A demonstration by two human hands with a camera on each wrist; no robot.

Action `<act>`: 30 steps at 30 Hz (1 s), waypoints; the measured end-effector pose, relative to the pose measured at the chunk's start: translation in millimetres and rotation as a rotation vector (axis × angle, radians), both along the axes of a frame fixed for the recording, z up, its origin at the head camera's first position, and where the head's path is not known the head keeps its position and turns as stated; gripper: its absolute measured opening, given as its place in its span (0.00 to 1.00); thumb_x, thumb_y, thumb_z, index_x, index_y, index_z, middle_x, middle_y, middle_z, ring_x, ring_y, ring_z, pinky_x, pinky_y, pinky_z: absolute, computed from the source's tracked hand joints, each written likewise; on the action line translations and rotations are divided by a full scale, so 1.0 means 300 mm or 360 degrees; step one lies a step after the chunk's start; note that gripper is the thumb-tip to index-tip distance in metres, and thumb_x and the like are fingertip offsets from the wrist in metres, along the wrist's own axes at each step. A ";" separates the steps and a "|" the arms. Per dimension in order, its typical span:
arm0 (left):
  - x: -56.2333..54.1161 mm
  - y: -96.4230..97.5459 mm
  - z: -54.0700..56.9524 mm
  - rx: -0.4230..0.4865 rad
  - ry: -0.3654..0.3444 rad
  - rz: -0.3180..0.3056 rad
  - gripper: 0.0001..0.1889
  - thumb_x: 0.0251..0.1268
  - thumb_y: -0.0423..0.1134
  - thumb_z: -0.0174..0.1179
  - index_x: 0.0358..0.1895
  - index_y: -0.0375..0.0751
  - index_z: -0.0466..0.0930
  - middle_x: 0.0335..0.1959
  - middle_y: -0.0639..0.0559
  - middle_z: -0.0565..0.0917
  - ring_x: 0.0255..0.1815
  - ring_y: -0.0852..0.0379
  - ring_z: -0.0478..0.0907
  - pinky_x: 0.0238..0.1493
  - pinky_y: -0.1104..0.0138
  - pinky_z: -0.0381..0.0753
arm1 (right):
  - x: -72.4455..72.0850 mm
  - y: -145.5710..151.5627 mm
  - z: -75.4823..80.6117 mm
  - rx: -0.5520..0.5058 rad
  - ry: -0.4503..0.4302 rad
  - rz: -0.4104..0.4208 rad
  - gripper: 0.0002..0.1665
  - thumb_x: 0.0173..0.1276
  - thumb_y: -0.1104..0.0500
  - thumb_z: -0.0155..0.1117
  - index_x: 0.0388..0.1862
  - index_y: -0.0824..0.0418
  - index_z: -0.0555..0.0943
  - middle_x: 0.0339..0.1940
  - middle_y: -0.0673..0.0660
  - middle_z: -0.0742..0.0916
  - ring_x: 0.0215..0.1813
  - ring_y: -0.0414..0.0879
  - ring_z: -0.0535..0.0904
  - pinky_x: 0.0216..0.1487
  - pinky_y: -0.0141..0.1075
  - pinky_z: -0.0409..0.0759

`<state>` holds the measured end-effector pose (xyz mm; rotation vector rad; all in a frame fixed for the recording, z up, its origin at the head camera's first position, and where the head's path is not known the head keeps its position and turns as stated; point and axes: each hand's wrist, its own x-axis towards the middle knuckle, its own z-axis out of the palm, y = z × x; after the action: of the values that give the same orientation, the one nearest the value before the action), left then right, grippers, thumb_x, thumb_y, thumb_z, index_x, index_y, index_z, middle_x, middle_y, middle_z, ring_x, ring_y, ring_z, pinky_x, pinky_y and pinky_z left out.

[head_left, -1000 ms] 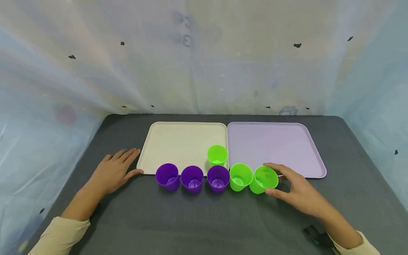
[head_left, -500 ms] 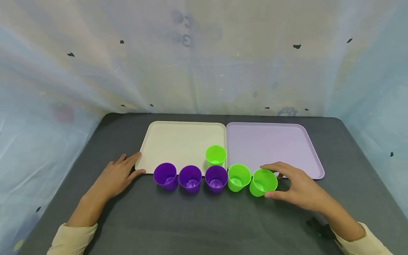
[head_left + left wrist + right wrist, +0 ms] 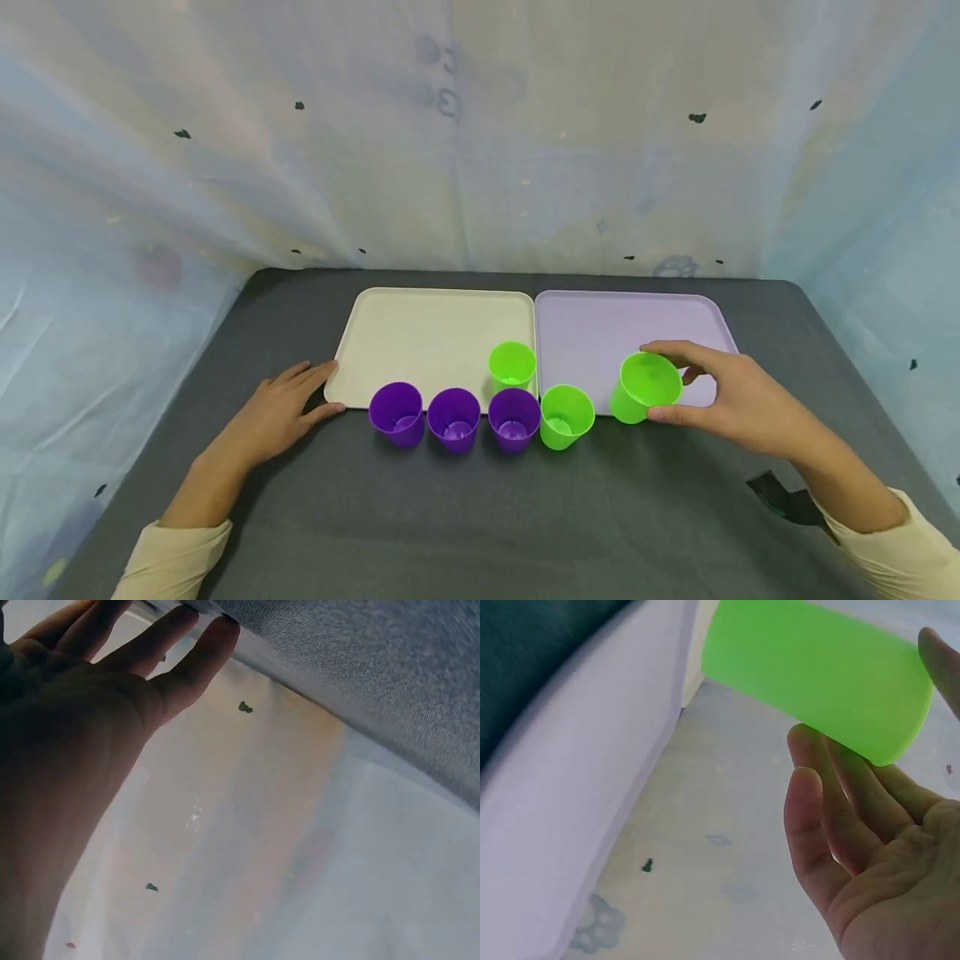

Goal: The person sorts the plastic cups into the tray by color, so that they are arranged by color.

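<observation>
My right hand (image 3: 738, 400) pinches a green cup (image 3: 645, 387) between thumb and fingers, holding it over the near edge of the lilac tray (image 3: 600, 321). The right wrist view shows this green cup (image 3: 817, 675) raised off the tray's surface. At the left, my left hand (image 3: 273, 417) rests on the table with fingers spread, fingertips at the cream tray (image 3: 427, 325). Three purple cups (image 3: 396, 412) and a green cup (image 3: 566, 417) stand upright in a row along the trays' near edges. Another green cup (image 3: 512, 365) stands on the cream tray's near right corner.
The two trays lie side by side on the dark grey tablecloth (image 3: 450, 533). A pale printed curtain (image 3: 480, 167) hangs behind the table and along both sides. Near the right wrist there is a small black object (image 3: 787, 500) on the cloth.
My right hand has lifted the green cup from the right end of the row and carried it forward and right, over the lilac tray. The left hand has stayed near the cream tray.
</observation>
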<state>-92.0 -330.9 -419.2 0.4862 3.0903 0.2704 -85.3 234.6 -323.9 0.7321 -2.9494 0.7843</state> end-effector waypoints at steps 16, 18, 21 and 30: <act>-0.012 -0.023 0.013 0.0028 -0.0038 0.0010 0.33 0.71 0.58 0.57 0.72 0.45 0.69 0.67 0.36 0.76 0.69 0.31 0.70 0.58 0.31 0.68 | -0.082 -0.083 0.073 0.0007 0.0014 0.0158 0.38 0.58 0.41 0.76 0.67 0.41 0.74 0.59 0.42 0.84 0.46 0.40 0.80 0.38 0.33 0.79; -0.014 -0.021 0.015 0.0035 -0.0038 0.0008 0.32 0.71 0.58 0.57 0.72 0.45 0.70 0.67 0.36 0.77 0.69 0.31 0.70 0.58 0.31 0.69 | -0.089 -0.100 0.084 0.0012 0.0036 0.0169 0.38 0.58 0.41 0.76 0.67 0.42 0.74 0.59 0.42 0.84 0.46 0.40 0.81 0.38 0.33 0.79; -0.014 -0.020 0.018 0.0042 -0.0042 0.0006 0.32 0.70 0.58 0.58 0.71 0.45 0.70 0.66 0.34 0.76 0.68 0.30 0.71 0.58 0.30 0.69 | -0.099 -0.128 0.102 0.0023 0.0074 0.0195 0.39 0.57 0.41 0.76 0.67 0.43 0.74 0.60 0.43 0.84 0.45 0.40 0.81 0.39 0.34 0.79; -0.009 -0.025 0.009 0.0035 -0.0047 0.0020 0.32 0.70 0.58 0.58 0.71 0.44 0.71 0.65 0.30 0.76 0.67 0.29 0.72 0.58 0.32 0.69 | -0.139 -0.231 0.149 0.0024 -0.0010 0.0270 0.41 0.57 0.36 0.74 0.69 0.41 0.74 0.61 0.40 0.83 0.48 0.39 0.80 0.45 0.39 0.80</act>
<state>-94.6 -338.5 -416.4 0.4596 3.0655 0.3093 -127.0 165.1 -279.1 0.9933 -2.9308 0.7747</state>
